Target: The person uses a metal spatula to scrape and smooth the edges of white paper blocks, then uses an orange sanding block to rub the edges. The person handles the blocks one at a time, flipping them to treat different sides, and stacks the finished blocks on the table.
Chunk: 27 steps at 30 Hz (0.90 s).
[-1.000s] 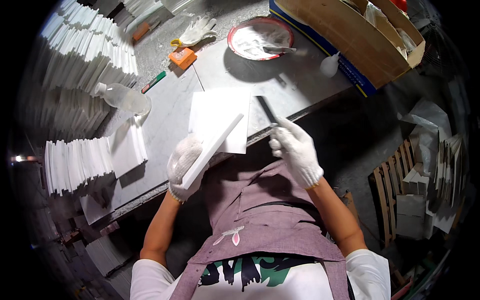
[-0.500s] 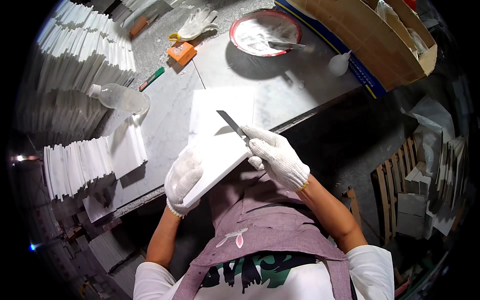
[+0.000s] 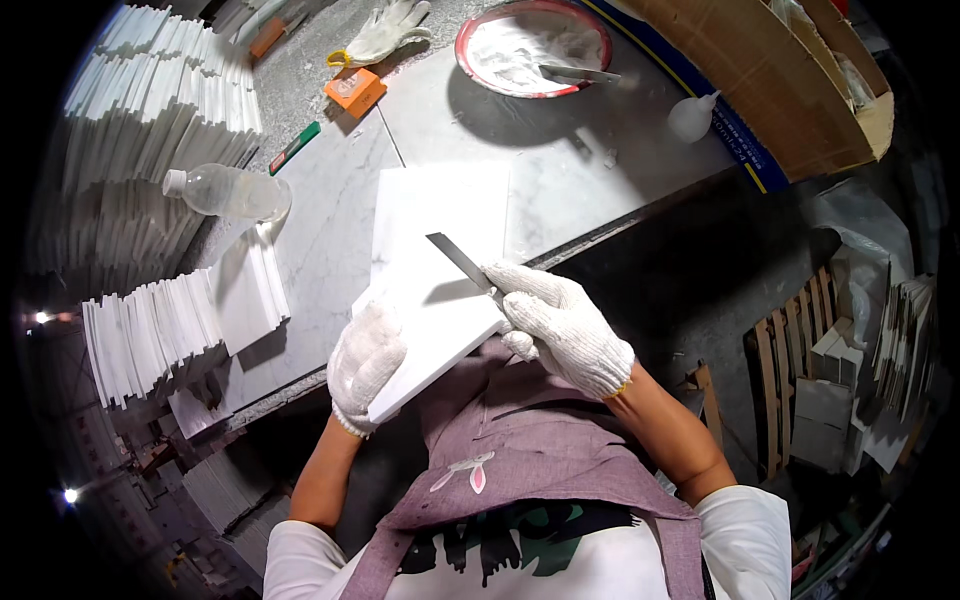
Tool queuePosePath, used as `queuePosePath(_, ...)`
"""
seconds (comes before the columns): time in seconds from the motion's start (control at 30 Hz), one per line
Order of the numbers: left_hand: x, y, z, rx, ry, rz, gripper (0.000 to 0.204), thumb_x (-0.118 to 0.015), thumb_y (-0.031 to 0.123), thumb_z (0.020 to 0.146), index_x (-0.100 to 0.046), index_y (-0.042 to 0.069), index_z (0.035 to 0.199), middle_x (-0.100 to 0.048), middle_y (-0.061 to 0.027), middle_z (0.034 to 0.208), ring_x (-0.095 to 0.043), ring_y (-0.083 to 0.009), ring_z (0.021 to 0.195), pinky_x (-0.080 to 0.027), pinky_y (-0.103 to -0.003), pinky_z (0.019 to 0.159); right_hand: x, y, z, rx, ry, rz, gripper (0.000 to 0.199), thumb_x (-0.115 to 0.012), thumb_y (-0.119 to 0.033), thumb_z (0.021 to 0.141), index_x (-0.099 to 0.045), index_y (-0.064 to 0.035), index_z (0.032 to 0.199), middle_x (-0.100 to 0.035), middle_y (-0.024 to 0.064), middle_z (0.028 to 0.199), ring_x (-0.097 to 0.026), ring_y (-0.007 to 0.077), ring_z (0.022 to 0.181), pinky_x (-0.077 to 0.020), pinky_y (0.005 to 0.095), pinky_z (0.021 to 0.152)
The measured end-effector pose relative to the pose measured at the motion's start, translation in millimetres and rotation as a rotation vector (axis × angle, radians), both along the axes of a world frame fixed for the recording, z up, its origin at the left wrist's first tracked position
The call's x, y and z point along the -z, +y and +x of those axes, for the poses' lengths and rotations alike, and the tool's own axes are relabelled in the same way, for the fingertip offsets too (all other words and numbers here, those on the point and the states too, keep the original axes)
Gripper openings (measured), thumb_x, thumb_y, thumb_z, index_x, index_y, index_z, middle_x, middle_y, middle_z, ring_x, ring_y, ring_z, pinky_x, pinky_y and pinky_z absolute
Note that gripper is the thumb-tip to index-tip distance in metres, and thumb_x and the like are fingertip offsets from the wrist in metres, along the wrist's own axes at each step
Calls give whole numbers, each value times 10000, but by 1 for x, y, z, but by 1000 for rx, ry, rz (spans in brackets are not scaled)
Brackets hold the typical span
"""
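My left hand [image 3: 367,362], in a white knitted glove, grips the left edge of a white rectangular tile [image 3: 432,338], which is tilted toward me. In my right hand [image 3: 572,325], gloved the same way, is a narrow flat metal blade [image 3: 460,262]. The blade points up and to the left over the tile's upper part and casts a shadow on it. The right-hand fingers are closed round its lower end, close to the tile's right corner. Beyond, a second white tile [image 3: 440,200] lies flat on the grey marbled table [image 3: 560,200], partly covered by the held one.
A red-rimmed bowl [image 3: 462,58] of white paste holds another metal tool. Nearby are a squeeze bulb [image 3: 690,120], a cardboard box [image 3: 760,70], an orange box [image 3: 355,92], a green-handled tool [image 3: 295,147] and a spare glove [image 3: 385,35]. A plastic bottle [image 3: 235,193] and stacked tiles [image 3: 150,325] stand left.
My right hand has shifted slightly down and to the right, and the blade's tip sits a little lower over the tile. The left hand keeps its grip. The view has shifted slightly.
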<state>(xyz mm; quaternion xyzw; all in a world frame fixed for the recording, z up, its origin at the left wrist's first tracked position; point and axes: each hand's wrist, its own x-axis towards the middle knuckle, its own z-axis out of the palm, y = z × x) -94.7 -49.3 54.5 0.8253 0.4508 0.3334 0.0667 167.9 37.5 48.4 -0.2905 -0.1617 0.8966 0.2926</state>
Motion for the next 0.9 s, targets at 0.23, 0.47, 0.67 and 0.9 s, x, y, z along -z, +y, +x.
queuePosePath(0.23, 0, 1, 2, 14, 13, 30, 397, -726, 115, 735, -633, 34, 1112, -649, -213, 1140, -639, -422, 1072, -522, -524, 912, 13, 23, -24, 30, -67, 53, 411, -513, -92, 986, -491, 49, 1371, -541, -13, 853, -462, 31, 631, -387, 175, 518)
queuePosePath(0.47, 3, -1, -1, -11, 27, 9, 376, -720, 121, 744, -636, 38, 1102, -653, -209, 1146, -639, -420, 1083, -516, -523, 927, -13, -6, 4, 40, 15, -44, 411, -546, -120, 989, -499, 55, 1358, -540, 11, 883, -476, 61, 647, -410, 163, 532)
queuePosePath(0.67, 4, -3, 0, -11, -2, 2, 369, -713, 136, 747, -647, 35, 1096, -655, -203, 1153, -639, -421, 1087, -506, -529, 943, 0, 13, -6, 9, -8, -34, 421, -552, -97, 983, -485, 59, 1368, -531, 1, 875, -482, 55, 653, -398, 175, 538)
queuePosePath(0.9, 0, -3, 1, -2, 43, -13, 383, -713, 155, 740, -652, 40, 1100, -650, -194, 1169, -626, -417, 1116, -500, -527, 953, -15, -9, 10, 35, 57, -51, 419, -550, -104, 985, -488, 60, 1366, -531, 5, 896, -484, 55, 671, -411, 178, 545)
